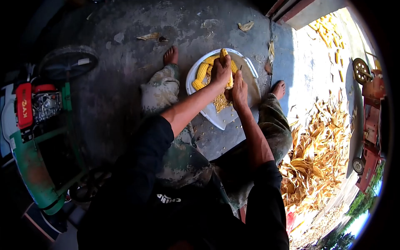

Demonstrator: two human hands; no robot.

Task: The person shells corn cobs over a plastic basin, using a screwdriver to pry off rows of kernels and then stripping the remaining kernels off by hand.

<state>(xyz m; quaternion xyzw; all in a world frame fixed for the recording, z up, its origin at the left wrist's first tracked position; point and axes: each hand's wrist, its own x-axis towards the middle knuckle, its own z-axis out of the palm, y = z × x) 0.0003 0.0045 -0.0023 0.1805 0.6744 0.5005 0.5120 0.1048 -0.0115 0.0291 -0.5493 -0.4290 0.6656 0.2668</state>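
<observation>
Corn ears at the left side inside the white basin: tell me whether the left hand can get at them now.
Likely yes: the left hand is close beside those ears, nothing visible between, but it would probably have to release the held ear.

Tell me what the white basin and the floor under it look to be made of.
White basin: probably plastic, though enamelled metal is possible; its walls look smooth and plain white, with a rounded rim. Floor: likely concrete, grey and worn, going by its pale, irregular patches.
</observation>
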